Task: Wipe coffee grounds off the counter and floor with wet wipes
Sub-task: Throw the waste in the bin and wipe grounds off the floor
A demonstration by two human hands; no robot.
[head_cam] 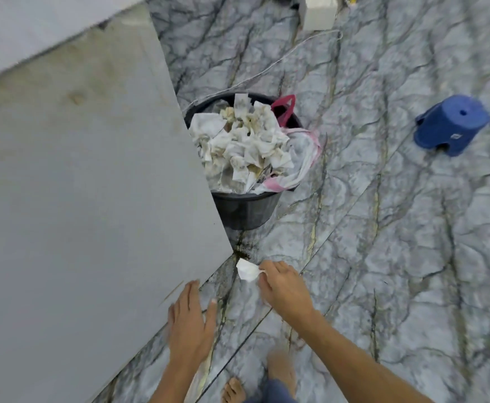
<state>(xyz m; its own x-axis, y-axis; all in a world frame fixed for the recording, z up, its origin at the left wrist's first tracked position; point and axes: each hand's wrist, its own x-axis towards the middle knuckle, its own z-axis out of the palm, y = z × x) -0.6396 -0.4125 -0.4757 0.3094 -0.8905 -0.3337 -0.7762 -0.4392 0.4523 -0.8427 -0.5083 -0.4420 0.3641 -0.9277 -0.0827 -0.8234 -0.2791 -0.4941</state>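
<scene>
My right hand (281, 283) pinches a small crumpled white wet wipe (246, 270) just past the corner of the grey counter (92, 184). Dark coffee grounds (242, 248) lie scattered on the marble floor (383, 228) beside that corner, between the wipe and the bin. More dark specks trail along the floor near the counter's edge. My left hand (190, 321) hovers open, fingers spread, over the counter's near edge and holds nothing.
A black bin (246, 207) heaped with stained used wipes stands against the counter's side, with a pink-and-white plastic bag hanging over its rim. A blue plastic stool (450, 123) sits at the right. A white box (319, 10) and a thin cord lie farther off. My bare feet (278, 373) are below.
</scene>
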